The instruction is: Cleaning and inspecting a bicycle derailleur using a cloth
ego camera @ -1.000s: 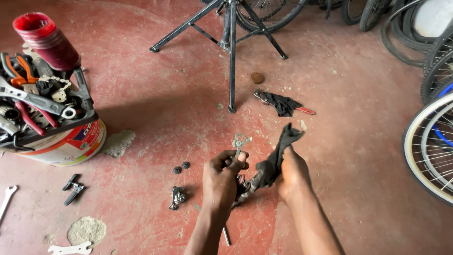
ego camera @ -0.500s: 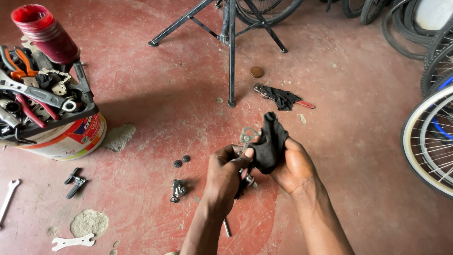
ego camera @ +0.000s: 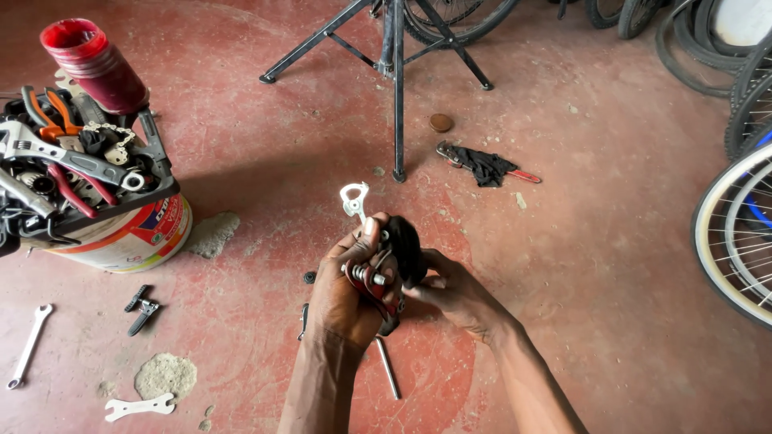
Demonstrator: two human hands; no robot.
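Hands meet low over a red concrete floor point(ego camera: 611, 265), both closed on one small bicycle part: the left hand point(ego camera: 346, 293) has its fingers wrapped around a metal brake piece point(ego camera: 371, 277) with a coiled spring and a red patch, thumb up against its top, while the right hand point(ego camera: 450, 293) presses a black rag point(ego camera: 406, 245) against the same piece, fingers curled around the cloth. A pale metal bracket point(ego camera: 354, 198) juts up from the top of the piece, just above the left thumb. Beneath the hands a short steel rod point(ego camera: 388, 368) lies on the floor, partly hidden by the left forearm. To the left, near the bottom edge, rest a flat white wrench point(ego camera: 138, 407), a slim silver spanner point(ego camera: 28, 345) and a small black clamp part point(ego camera: 141, 309). Beyond them stands a paint bucket point(ego camera: 133, 237) topped with a tray of tools point(ego camera: 72, 169), pliers, a chain and an adjustable wrench among them, with a red cup point(ego camera: 88, 64) behind. Farther out, the black legs of a repair stand point(ego camera: 397, 88) spread across the floor; a second dark rag point(ego camera: 484, 166) lies over a red-handled tool just right of it, a round brown disc point(ego camera: 441, 122) close by. Bicycle wheels point(ego camera: 736, 225) line the right edge.
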